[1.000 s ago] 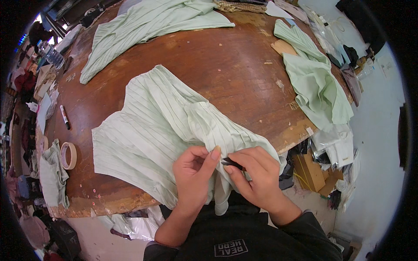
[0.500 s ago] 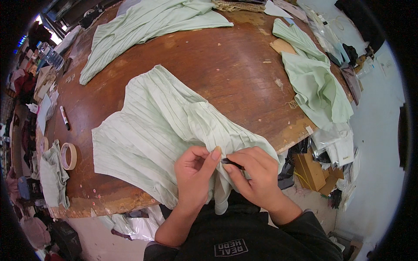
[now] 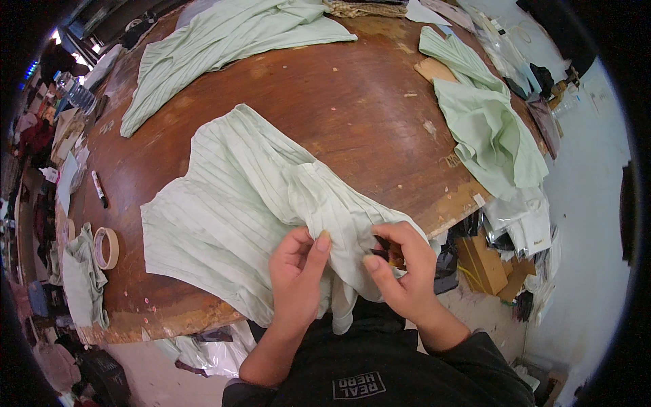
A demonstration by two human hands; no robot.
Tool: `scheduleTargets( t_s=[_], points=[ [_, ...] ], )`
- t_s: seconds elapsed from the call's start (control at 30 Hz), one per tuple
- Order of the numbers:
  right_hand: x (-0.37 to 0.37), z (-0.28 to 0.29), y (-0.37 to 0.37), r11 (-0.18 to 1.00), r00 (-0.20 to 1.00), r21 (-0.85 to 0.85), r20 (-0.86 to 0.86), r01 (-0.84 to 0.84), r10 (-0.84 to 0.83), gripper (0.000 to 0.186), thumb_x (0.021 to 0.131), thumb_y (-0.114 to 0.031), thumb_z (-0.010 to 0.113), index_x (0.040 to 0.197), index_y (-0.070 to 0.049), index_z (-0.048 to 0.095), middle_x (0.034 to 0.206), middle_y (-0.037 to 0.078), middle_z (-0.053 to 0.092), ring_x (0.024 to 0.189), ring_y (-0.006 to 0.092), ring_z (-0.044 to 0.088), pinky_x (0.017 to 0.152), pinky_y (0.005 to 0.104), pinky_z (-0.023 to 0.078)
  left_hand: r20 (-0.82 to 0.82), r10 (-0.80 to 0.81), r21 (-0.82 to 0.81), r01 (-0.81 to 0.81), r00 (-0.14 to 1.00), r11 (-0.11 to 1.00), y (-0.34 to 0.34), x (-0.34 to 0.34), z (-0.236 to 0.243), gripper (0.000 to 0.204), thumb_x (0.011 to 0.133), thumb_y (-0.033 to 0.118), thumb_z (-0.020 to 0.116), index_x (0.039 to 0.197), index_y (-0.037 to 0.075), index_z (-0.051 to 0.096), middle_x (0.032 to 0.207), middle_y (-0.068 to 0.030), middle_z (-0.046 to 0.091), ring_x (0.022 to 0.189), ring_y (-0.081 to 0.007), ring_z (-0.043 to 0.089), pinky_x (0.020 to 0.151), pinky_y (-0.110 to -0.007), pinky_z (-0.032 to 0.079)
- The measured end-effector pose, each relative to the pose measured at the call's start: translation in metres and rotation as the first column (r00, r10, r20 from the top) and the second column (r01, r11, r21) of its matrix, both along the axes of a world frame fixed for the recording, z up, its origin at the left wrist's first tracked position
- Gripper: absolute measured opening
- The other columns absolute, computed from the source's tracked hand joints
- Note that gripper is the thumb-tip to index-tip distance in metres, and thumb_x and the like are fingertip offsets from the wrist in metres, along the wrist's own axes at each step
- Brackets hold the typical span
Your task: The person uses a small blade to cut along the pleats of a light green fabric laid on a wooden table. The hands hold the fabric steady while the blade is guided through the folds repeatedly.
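Observation:
A pale green pleated garment (image 3: 224, 197) lies spread over the near part of the wooden table, its lower right part hanging over the front edge toward me. My left hand (image 3: 296, 271) pinches a fold of it between thumb and fingers. Just to the right, my right hand (image 3: 405, 271) is closed around a small dark tool (image 3: 381, 254) that looks like thread snips; its tip points left, a little apart from the left fingertips. Most of this tool is hidden by the fingers.
More pale green cloth lies at the far left (image 3: 224, 41) and far right (image 3: 491, 129) of the wooden table (image 3: 339, 102). On the left are a tape roll (image 3: 106, 248), a marker (image 3: 100, 188) and a water bottle (image 3: 76, 93). A cardboard box (image 3: 483, 264) stands below the right edge.
My right hand has drawn away to the right from my left fingertips, with the small dark tool still in it. The left hand, pinching the cloth, has shifted slightly left.

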State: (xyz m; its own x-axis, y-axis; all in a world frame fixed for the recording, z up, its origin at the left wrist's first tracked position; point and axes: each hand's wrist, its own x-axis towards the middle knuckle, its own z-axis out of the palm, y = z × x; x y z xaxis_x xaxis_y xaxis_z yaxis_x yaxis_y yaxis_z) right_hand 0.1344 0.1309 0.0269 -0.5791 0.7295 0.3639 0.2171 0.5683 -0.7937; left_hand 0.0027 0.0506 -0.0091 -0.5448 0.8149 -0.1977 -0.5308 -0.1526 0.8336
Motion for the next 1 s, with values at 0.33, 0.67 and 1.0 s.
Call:
scheduleTargets(
  t_s=[0.33, 0.67, 1.0],
  points=[
    [-0.012, -0.008, 0.003, 0.981, 0.990, 0.134, 0.009, -0.139, 0.139, 0.024, 0.070, 0.000, 0.070, 0.092, -0.004, 0.061, 0.075, 0.010, 0.056, 0.064, 0.0253, 0.058, 0.056, 0.0315, 0.046, -0.071, 0.001, -0.018, -0.002, 0.997, 1.000, -0.001, 0.006, 0.005, 0.009, 0.094, 0.008, 0.059, 0.100, 0.001, 0.057, 0.087, 0.0021, 0.058, 0.077, -0.0024, 0.050, 0.069, -0.018, 0.040],
    [0.007, 0.005, 0.012, 0.983, 0.989, -0.120, 0.030, -0.139, 0.144, 0.022, 0.078, 0.000, 0.068, 0.099, 0.000, 0.062, 0.084, 0.012, 0.058, 0.071, 0.0221, 0.058, 0.061, 0.0296, 0.046, -0.035, -0.007, 0.015, 0.008, 0.999, 1.000, 0.002, 0.007, 0.003, 0.015, 0.097, 0.009, 0.054, 0.109, 0.001, 0.052, 0.093, -0.0002, 0.059, 0.082, -0.0032, 0.051, 0.073, -0.019, 0.041],
    [-0.014, -0.013, 0.004, 0.987, 0.995, 0.126, -0.021, -0.099, 0.103, 0.027, 0.068, 0.004, 0.069, 0.094, 0.000, 0.062, 0.083, 0.011, 0.059, 0.069, 0.0232, 0.060, 0.058, 0.0300, 0.047, -0.020, -0.022, 0.017, 0.022, 1.000, 1.000, 0.001, 0.006, -0.002, 0.013, 0.096, 0.009, 0.055, 0.107, 0.001, 0.053, 0.092, 0.0005, 0.059, 0.081, -0.0025, 0.051, 0.072, -0.017, 0.040]
  ],
)
